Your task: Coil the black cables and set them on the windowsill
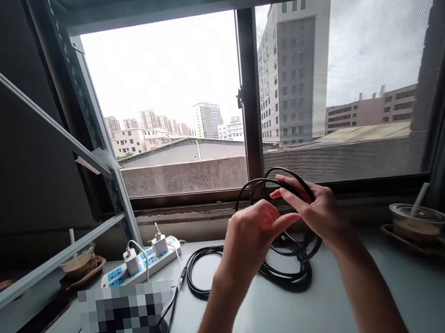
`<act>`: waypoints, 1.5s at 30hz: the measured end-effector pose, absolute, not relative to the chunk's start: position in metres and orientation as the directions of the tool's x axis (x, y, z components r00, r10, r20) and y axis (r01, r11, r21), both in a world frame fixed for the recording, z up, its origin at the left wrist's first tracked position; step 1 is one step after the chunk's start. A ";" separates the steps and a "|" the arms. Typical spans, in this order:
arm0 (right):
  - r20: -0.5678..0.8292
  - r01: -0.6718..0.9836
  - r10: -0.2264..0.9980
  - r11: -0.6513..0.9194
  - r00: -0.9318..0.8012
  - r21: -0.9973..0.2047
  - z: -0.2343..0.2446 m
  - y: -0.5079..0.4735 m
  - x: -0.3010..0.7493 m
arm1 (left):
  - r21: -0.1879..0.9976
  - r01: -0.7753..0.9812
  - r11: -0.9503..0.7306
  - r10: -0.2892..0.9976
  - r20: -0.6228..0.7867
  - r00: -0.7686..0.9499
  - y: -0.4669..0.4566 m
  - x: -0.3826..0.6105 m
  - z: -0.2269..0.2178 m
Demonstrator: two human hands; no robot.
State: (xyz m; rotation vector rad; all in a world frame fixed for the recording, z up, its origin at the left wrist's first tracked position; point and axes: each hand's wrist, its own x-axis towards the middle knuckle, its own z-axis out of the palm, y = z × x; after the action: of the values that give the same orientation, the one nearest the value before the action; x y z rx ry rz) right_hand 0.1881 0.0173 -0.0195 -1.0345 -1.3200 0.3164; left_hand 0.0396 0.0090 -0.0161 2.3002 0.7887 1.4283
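Both my hands are raised over the grey table in front of the window, working a black cable (288, 274). My right hand (317, 211) has its fingers curled round a coil of the cable, with loops arching above it. My left hand (253, 233) pinches a strand of the same cable just left of the right hand, thumb and fingers pressed together. More loops of the cable lie on the table below the hands and trail off to the left.
A white and blue power strip (141, 264) with two white chargers plugged in lies at the left. A plastic cup with a straw (417, 218) stands at the right, another cup (79, 260) at the far left. A metal shelf frame (117, 201) rises left.
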 end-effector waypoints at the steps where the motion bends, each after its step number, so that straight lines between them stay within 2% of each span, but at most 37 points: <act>1: 0.666 0.384 0.681 0.553 0.303 -0.740 -0.019 0.017 0.191 | 0.551 0.272 -0.789 0.610 0.754 0.243 0.008 0.037 -0.014; 3: 0.723 0.461 0.617 0.568 0.310 -0.682 -0.018 0.015 0.196 | 0.577 0.269 -0.771 0.615 0.785 0.079 0.006 0.030 -0.010; 6: 0.785 0.552 0.573 0.585 0.236 -0.594 -0.014 0.008 0.199 | 0.552 0.331 -0.765 0.578 0.816 -0.023 0.009 0.019 -0.007; 9: 0.813 0.620 0.559 0.584 0.162 -0.525 -0.013 -0.001 0.197 | 0.446 0.436 -0.781 0.507 0.862 0.027 0.022 0.014 -0.011; 11: 0.850 0.649 0.508 0.601 0.140 -0.466 -0.012 -0.007 0.193 | 0.411 0.447 -0.794 0.502 0.859 0.102 0.033 0.015 -0.016; 15: 0.938 0.651 0.340 0.698 0.066 -0.299 -0.013 -0.014 0.183 | 0.544 0.262 -0.797 0.590 0.794 0.148 0.049 0.021 -0.023; 17: 0.960 0.647 0.277 0.726 0.034 -0.232 -0.013 -0.015 0.181 | 0.620 0.173 -0.765 0.641 0.758 0.121 0.051 0.022 -0.024; 19: 0.967 0.641 0.251 0.736 0.038 -0.216 -0.013 -0.014 0.178 | 0.689 0.104 -0.717 0.695 0.718 0.043 0.049 0.022 -0.024; 21: 0.957 0.610 0.283 0.746 0.071 -0.266 -0.014 -0.010 0.175 | 0.745 0.005 -0.667 0.743 0.665 -0.068 0.047 0.022 -0.023; 24: 0.889 0.480 0.435 0.755 0.144 -0.447 -0.014 -0.003 0.169 | 0.771 -0.205 -0.603 0.797 0.574 -0.186 0.045 0.022 -0.022; 28: 0.780 0.379 0.580 0.684 0.236 -0.623 -0.014 0.005 0.165 | 0.770 -0.431 -0.471 0.880 0.443 -0.170 0.041 0.022 -0.018; 31: 0.745 0.359 0.593 0.652 0.306 -0.667 -0.015 0.011 0.167 | 0.767 -0.500 -0.403 0.909 0.399 -0.120 0.036 0.022 -0.014; 34: 0.752 0.344 0.545 0.672 0.371 -0.656 -0.016 0.015 0.171 | 0.776 -0.530 -0.343 0.922 0.387 -0.030 0.032 0.021 -0.012; 38: 0.701 0.219 0.535 0.699 0.472 -0.681 -0.016 0.012 0.174 | 0.861 -0.449 -0.239 0.923 0.345 0.170 0.037 0.022 -0.015; 42: 0.641 0.129 0.594 0.677 0.485 -0.725 -0.012 0.003 0.174 | 0.945 -0.195 -0.264 0.930 0.303 0.206 0.055 0.029 -0.029; 45: 0.640 0.122 0.595 0.679 0.486 -0.724 -0.008 -0.005 0.170 | 0.985 0.001 -0.171 0.945 0.163 0.283 0.064 0.036 -0.040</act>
State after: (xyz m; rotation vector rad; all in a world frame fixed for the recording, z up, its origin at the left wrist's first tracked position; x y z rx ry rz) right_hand 0.1701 -0.0053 -0.0080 -0.8020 -1.0460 0.3285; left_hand 0.0358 0.0643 -0.0403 1.4727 0.9267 1.0993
